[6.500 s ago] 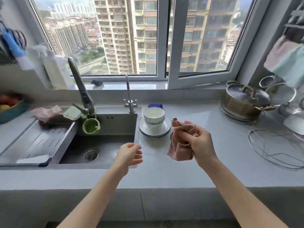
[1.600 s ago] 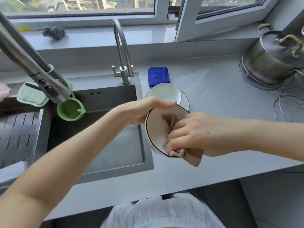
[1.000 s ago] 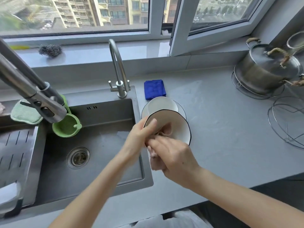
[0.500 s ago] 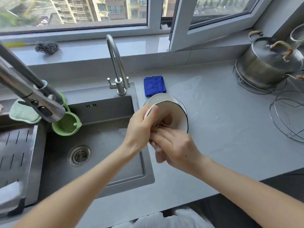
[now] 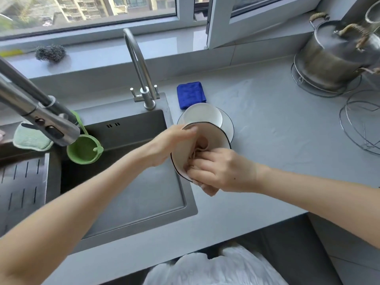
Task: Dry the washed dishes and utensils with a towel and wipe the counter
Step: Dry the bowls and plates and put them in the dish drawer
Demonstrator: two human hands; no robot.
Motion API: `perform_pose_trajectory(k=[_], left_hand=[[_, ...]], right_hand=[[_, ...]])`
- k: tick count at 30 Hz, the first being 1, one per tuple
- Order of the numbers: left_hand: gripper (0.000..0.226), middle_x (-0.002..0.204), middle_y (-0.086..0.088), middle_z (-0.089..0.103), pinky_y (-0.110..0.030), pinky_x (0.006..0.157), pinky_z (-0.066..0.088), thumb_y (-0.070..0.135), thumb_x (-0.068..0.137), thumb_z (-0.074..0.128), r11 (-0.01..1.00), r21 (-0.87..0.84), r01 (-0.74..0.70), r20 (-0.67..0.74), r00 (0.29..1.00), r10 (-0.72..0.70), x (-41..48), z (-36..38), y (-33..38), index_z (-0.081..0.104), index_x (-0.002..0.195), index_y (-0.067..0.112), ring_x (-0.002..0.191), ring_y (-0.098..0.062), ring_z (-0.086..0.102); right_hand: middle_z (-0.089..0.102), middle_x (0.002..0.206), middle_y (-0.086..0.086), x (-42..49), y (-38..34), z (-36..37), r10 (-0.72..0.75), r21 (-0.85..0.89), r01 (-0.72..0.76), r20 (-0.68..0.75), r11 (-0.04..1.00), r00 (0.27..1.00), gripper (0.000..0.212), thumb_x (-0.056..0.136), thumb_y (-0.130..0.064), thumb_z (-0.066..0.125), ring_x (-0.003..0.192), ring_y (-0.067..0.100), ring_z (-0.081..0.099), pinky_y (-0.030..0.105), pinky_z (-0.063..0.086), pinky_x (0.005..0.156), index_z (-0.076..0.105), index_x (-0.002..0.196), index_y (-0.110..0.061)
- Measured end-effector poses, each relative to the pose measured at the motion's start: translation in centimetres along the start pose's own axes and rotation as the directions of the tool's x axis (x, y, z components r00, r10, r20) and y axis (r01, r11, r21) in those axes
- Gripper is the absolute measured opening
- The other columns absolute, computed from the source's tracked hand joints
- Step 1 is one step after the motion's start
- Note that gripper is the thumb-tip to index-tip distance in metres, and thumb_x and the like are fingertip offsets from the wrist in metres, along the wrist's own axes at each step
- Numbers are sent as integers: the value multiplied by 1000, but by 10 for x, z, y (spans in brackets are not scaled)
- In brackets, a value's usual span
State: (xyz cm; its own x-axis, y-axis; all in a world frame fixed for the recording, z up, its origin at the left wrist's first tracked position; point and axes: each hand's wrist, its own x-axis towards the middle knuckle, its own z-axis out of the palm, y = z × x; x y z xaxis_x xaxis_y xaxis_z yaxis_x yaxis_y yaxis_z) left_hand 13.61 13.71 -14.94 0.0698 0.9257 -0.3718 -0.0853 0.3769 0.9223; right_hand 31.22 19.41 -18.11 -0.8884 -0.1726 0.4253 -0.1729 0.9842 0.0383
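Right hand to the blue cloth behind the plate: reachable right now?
Probably, but not freely: the right hand grips the pink towel inside the held bowl, and the small bowl on its plate sits between hand and blue cloth; it would have to go over.

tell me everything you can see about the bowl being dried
The bowl is glossy white, ceramic-looking, with a thin black rim. It is held tilted on edge, opening toward the camera, above the edge of the sink. The left hand grips its upper rim; the right hand presses a pink towel inside.
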Motion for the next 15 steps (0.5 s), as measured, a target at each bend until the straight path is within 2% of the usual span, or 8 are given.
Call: perform_pose_trajectory(k=[3,5,7,9,11,12,14,15], left_hand=[[29,83,-7,72,-29,74,51,26,83,49,984,-63,-168,-192,969,154,-6,10,-6,69,88,6,80,-21,65],[28,82,-14,70,-36,73,45,28,79,50,950,-238,-204,-355,928,111,-13,29,-17,71,83,10,80,-31,62],[29,86,-19,70,-40,73,43,31,75,50,921,-324,-216,-520,854,18,-14,50,-27,67,86,11,83,-38,62],[33,98,-25,69,-43,78,45,32,74,50,899,-376,-223,-567,823,-33,-16,62,-32,64,93,9,94,-43,64],[35,101,-21,70,-37,71,45,33,77,50,922,-356,-155,-482,875,-39,-22,54,-31,61,102,11,89,-41,64],[35,99,-16,70,-31,63,45,31,79,50,946,-308,-99,-377,926,-26,-27,46,-24,61,106,12,81,-35,64],[28,101,-9,70,-28,53,48,23,85,51,992,-123,11,-127,992,-27,-34,27,-9,63,111,20,74,-23,65],[26,102,-7,70,-31,55,52,18,88,51,999,-13,44,-69,997,-45,-34,21,-2,64,109,27,77,-21,67]], right_hand=[[68,78,9,4,-6,3,102,2,-102,-96,995,990,27,94,-8,45,65,30,64,36,51,54,70,85,-6],[66,75,12,9,-20,10,250,93,-238,-153,967,956,25,92,-8,46,64,31,63,38,51,53,70,87,-2],[63,71,12,15,-32,18,400,161,-373,-195,914,896,25,89,-6,45,60,31,59,38,49,50,69,84,0],[62,69,11,18,-40,23,465,181,-433,-210,883,860,28,90,-7,42,59,30,58,38,47,49,69,83,0],[62,71,12,14,-42,19,452,178,-422,-185,889,873,30,93,-8,41,60,31,58,38,48,51,69,85,1],[61,71,12,11,-41,14,417,169,-391,-165,905,894,31,94,-9,41,60,30,57,38,47,51,69,85,0],[60,70,10,2,-36,2,289,101,-279,-110,955,951,32,94,-9,41,59,29,56,38,46,52,69,82,-2],[60,69,9,0,-32,-5,221,53,-217,-78,975,972,33,95,-9,41,59,28,55,37,46,52,69,80,-3]])
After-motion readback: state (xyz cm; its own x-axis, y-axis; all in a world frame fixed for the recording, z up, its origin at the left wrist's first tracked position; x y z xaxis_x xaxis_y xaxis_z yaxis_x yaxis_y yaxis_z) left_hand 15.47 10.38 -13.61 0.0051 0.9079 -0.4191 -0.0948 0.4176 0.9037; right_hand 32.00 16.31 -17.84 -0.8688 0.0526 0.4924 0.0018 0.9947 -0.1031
